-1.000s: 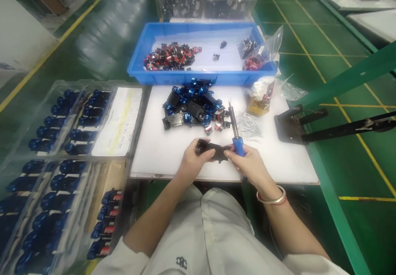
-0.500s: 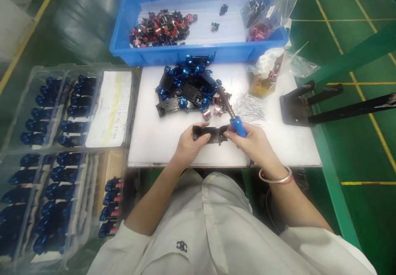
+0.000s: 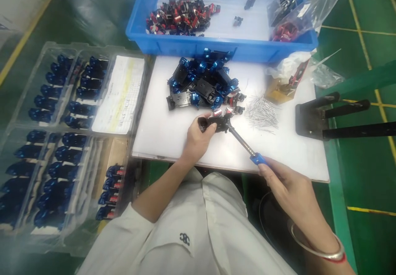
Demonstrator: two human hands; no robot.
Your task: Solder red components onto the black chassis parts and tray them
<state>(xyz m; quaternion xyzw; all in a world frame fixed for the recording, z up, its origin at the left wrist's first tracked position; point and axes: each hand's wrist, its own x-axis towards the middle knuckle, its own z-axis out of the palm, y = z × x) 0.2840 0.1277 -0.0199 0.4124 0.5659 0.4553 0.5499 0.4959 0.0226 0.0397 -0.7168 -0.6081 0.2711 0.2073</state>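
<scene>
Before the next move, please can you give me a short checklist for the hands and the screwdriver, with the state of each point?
1. Left hand grips the black part: ok.
2. Right hand holds the blue-handled screwdriver: ok.
3. Screwdriver tip seated in the part: cannot tell, the tip is hidden.
4. Held part clear of the pile of black-and-blue parts: cannot tell, they look very close.
5. Metal pins clear of both hands: ok.

Factory assembly bench (image 3: 163, 143) on green lined floor (image 3: 365, 60)
</scene>
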